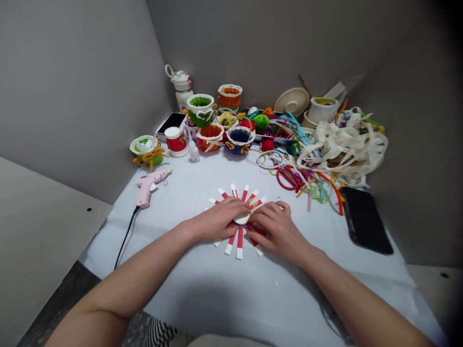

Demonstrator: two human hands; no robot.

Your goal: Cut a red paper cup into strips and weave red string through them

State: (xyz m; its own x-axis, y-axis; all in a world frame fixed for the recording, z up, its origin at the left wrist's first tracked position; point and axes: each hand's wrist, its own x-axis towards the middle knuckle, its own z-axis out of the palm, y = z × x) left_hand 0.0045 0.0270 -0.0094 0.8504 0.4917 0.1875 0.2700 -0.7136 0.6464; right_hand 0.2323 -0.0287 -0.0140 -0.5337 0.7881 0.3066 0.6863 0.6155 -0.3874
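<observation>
A red-and-white paper cup cut into strips (240, 241) lies splayed on the table like a sunburst, its round white base (241, 219) in the middle. My left hand (224, 218) rests over the left strips, with fingers and thumb curved around the base. From the right, my right hand (277, 226) has its fingers bent onto the strips beside the base. Both hands hide part of the strips, and their exact fingertip contact is hard to make out.
A pink glue gun (146, 188) with a black cord lies left. Behind stand decorated cups (200, 111), a whole red paper cup (176, 142), a small glue bottle (194, 150) and a water bottle (182, 86). Right are red-handled scissors (289, 178), lace (336, 149) and a phone (366, 219).
</observation>
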